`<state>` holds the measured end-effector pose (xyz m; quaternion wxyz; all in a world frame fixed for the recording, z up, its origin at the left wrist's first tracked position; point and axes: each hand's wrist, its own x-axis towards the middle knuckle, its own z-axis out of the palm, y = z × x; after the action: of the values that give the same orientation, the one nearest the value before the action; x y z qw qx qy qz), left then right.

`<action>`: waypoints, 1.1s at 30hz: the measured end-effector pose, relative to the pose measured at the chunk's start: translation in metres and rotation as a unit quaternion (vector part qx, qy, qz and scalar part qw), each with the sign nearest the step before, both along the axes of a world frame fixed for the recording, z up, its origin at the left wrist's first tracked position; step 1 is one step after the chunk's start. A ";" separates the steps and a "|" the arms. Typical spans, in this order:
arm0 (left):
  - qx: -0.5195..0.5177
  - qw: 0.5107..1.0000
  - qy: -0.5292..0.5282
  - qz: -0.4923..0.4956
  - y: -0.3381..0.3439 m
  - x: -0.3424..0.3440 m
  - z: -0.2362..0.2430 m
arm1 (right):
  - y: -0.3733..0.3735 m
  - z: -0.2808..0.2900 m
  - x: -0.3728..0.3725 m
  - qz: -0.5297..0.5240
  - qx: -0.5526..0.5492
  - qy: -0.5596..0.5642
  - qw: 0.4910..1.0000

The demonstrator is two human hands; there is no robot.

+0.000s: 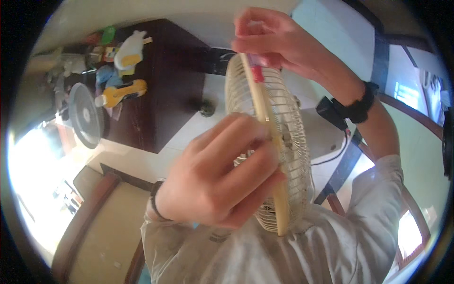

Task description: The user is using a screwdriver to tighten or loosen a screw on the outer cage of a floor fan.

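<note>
A wire fan grille (291, 128) with a cream rim band (259, 102) stands edge-on in front of my chest, its lower end against my shirt. My left hand (220, 173), a little blurred, has its fingers curled and closed on the middle of that rim. Over the grille's top end is my right hand (272, 40), fingers bent and pinched together. Just below them a small red piece (257, 74) with a pale see-through part sits at the rim. Whether the right fingers grip this piece is hidden by blur.
To the left, a dark brown table (163, 90) carries a yellow bottle (125, 93), a white and yellow bag (130, 52) and several small items. A round grey fan-like disc (85, 116) is beside it. A black box (332, 113) with a cable hangs near my right wrist.
</note>
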<state>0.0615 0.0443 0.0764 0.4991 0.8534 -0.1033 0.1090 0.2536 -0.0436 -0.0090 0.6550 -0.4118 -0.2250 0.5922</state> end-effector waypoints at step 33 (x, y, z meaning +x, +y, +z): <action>0.020 0.996 -0.057 0.060 -0.013 -0.020 -0.009 | 0.000 0.023 -0.005 0.078 -0.100 -0.334 0.934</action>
<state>0.0417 0.0310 0.0677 0.4677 0.8604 -0.0823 0.1849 0.2491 -0.0432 0.0140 0.4494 -0.6300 -0.4021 0.4894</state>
